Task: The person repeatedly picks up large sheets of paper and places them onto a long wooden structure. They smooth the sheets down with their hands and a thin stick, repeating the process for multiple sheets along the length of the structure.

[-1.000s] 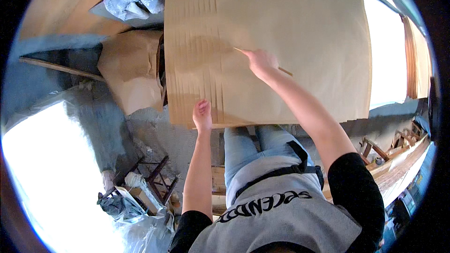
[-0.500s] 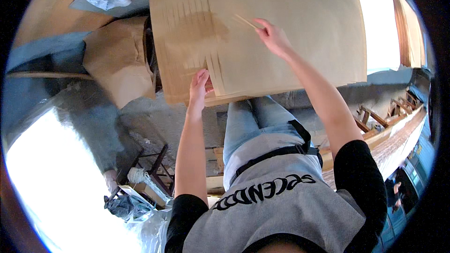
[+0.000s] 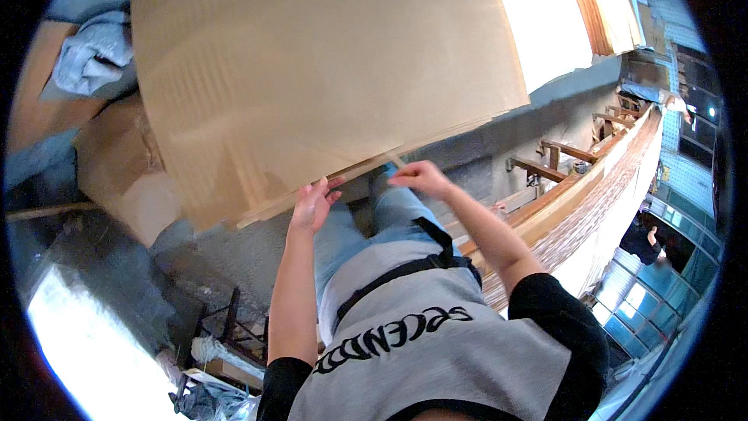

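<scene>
A stack of large brown paper sheets (image 3: 335, 62) spreads out in front of me, its near edge slightly fanned. At that near edge is my left hand (image 3: 312, 206), fingers apart and touching the border of the sheets. My right hand (image 3: 421, 178) is closed in a pinch on a thin pale stick (image 3: 396, 160), just off the same edge and to the right of the left hand. The stick's lower part is hidden in the fingers.
White sheets (image 3: 545, 15) lie right of the brown stack. A long wooden rack (image 3: 576, 210) runs along my right. Crumpled bluish cloth (image 3: 93, 51) and brown wrapping paper (image 3: 128, 171) are at left. Another person (image 3: 645, 243) is far right. Bags and a box sit lower left.
My right hand has come from above the middle of the sheets back to their near edge, still with the stick. My left hand stays at the near edge; the view has turned rightward.
</scene>
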A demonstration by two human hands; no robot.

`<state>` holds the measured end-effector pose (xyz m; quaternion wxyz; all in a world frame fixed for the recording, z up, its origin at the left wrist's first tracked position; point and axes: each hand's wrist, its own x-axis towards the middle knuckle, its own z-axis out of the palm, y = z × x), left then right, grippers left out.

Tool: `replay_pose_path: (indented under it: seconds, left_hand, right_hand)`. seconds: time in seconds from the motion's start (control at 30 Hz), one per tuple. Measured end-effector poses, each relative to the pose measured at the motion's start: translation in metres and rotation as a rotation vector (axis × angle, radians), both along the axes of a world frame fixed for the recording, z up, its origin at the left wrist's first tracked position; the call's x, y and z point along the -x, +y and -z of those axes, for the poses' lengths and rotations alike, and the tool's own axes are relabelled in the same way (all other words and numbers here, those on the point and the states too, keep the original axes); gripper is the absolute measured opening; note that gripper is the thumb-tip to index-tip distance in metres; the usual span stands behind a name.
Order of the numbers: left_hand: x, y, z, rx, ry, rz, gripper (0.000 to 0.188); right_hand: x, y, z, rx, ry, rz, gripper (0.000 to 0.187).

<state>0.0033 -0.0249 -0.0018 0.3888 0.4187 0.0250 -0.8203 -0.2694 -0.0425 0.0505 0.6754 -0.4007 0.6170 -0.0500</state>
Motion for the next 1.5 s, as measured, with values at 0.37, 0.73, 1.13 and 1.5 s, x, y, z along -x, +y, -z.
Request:
replay_pose_path:
  seconds: [0.37, 0.73, 1.13, 1.5]
  left_hand:
    - [0.039, -0.045, -0.033, -0.072, -0.388, -0.236, 0.027]
    - [0.010, 0.003, -0.009, -0.106, -0.912, -0.163, 0.030]
    - [-0.005, -0.005, 0.007, 0.190, -1.030, -0.410, 0.025]
    - [-0.026, 0.012, 0.008, -0.249, -0.631, -0.449, 0.020]
  right_hand:
    - [0.079, -0.030, 0.036, -0.340, -0.470, 0.692, 0.022]
    - [0.135, -0.042, 0.038, -0.142, -0.179, 0.530, 0.019]
    - [0.068, -0.087, 0.003, 0.415, 0.034, 0.478, 0.017]
    - [0.075, -0.064, 0.031, -0.112, -0.141, 0.817, 0.015]
